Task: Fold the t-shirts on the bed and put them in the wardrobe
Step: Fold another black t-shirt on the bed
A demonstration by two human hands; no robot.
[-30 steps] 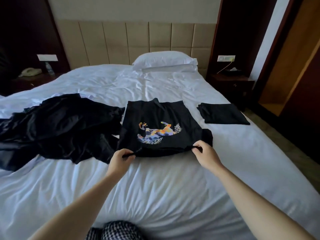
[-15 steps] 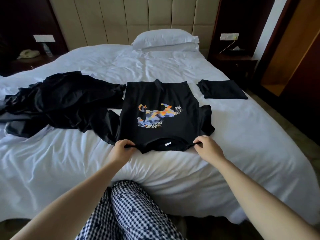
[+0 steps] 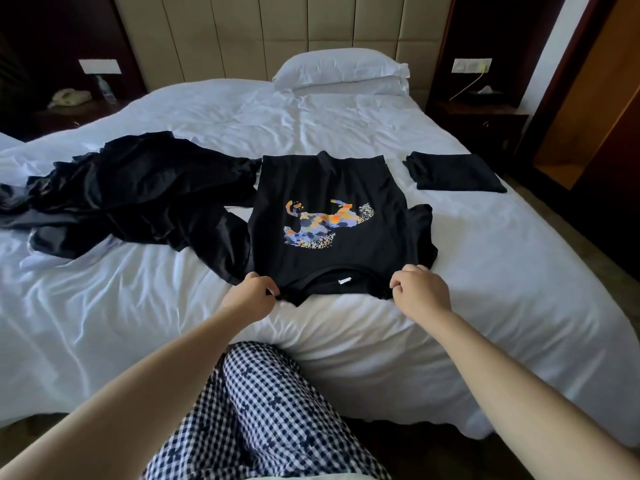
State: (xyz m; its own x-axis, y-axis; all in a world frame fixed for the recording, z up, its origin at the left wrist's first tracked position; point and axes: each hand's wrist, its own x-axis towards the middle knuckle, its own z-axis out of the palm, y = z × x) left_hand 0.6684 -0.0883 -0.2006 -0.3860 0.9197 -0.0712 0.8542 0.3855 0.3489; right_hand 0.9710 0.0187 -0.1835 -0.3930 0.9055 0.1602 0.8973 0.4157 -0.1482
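A person standing at the foot of a white-sheeted bed (image 3: 502,265) takes a black t-shirt printed with an orange-and-blue figure (image 3: 332,237) by its shoulders. The shirt lies flat and face up near the bed's near edge, collar and white neck label toward the person, hem toward the white pillow (image 3: 339,69).

The left hand (image 3: 252,296) is closed, thumb and fingertips pinching the cloth at the shoulder seam on that side. The right hand (image 3: 419,292) is curled knuckles-up over the opposite shoulder; its fingertips meet the shirt's edge in what looks like a matching pinch, though the knuckles hide the contact. The two hands are well apart, one on each side of the collar.

The garment appears light, limp and thin. It will likely sag and crease wherever it is unsupported and drag on the rumpled sheet, so a hold at both shoulders, with the cloth kept taut between them, seems the surest way to make a square fold. One short sleeve juts out on the right and would need tucking in.

To the left, a loose heap of black garments (image 3: 138,195) touches the shirt's side and awaits folding. To the right, well apart, a folded black t-shirt (image 3: 453,171) rests near the bed's edge. Blue-and-white checked trousers (image 3: 263,410) fill the foreground.
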